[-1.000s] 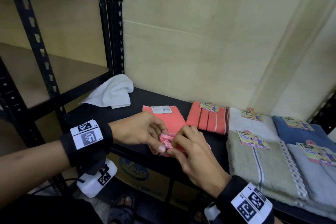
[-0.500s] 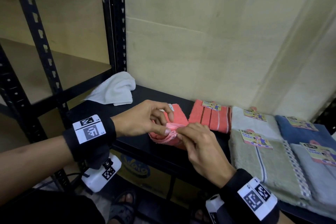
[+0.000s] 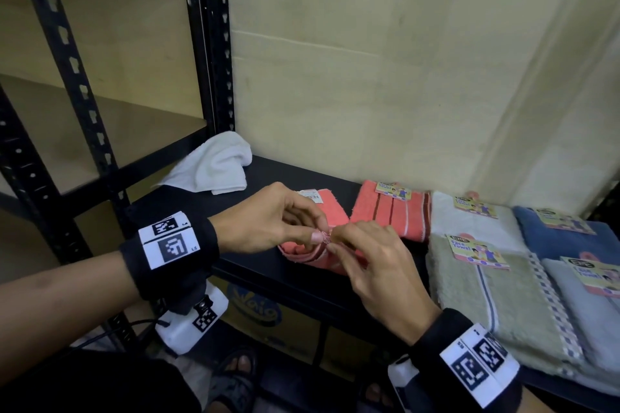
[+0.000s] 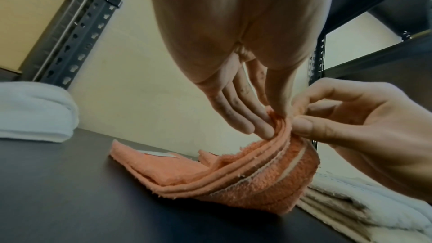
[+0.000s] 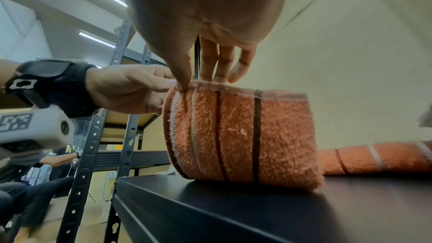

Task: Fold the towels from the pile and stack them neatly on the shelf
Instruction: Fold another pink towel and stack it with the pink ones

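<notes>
Shelf (image 3: 268,174): both hands (image 3: 268,221) pinching towel (image 3: 302,250)

Both hands (image 3: 322,238) have lifted the coral towel's (image 3: 303,250) edge higher.

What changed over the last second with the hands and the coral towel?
Both hands, left hand and right hand, still pinch the coral towel; they raised its near edge off the black shelf, curling it over. White towel and tagged towels unmoved.
</notes>
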